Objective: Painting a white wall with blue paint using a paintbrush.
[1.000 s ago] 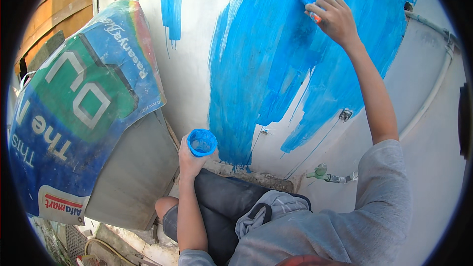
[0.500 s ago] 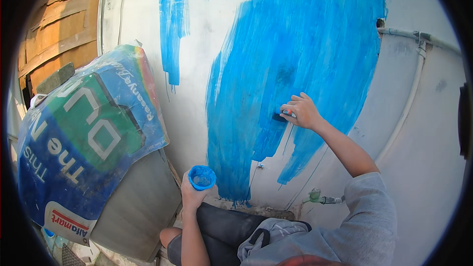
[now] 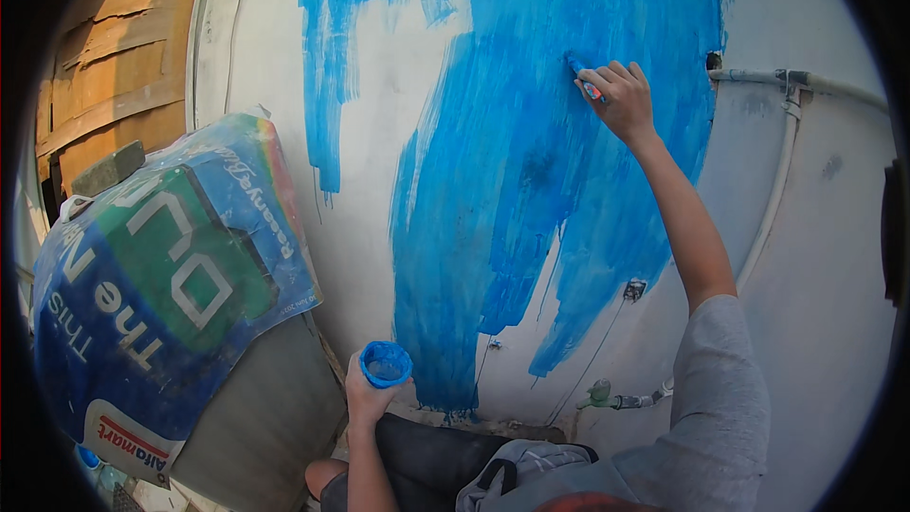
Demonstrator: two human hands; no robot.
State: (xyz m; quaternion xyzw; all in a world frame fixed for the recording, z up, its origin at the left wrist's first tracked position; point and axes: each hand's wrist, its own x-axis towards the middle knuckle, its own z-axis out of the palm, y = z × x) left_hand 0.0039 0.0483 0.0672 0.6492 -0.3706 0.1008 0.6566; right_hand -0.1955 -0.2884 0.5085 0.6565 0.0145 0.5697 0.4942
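Note:
My right hand (image 3: pixel 621 102) is closed round the handle of a paintbrush (image 3: pixel 592 91), high on the right half of the blue-painted patch. The bristle end points up and left against the wall (image 3: pixel 374 57), mostly lost in the blue around it. Wet-looking blue paint (image 3: pixel 502 123) covers much of the white wall in long vertical strokes, with ragged lower ends and thin drips. Low in front of me, my left hand (image 3: pixel 368 400) grips a small cup (image 3: pixel 366 360) smeared blue inside and along its rim. Its mouth faces up, and the paint level is hard to make out.
A printed banner sheet (image 3: pixel 114 265) drapes over a grey bulky object (image 3: pixel 256 408) at left, weighted by a stone slab (image 3: pixel 108 169). Wooden boards (image 3: pixel 123 57) stand behind. Pipes (image 3: pixel 779 199) run along the right wall; a tap (image 3: pixel 607 396) sticks out low down.
My right hand has moved the brush up and slightly right along the wall. A dark wall fitting that was behind my forearm now shows. The view has shifted slightly; my left hand still holds the cup.

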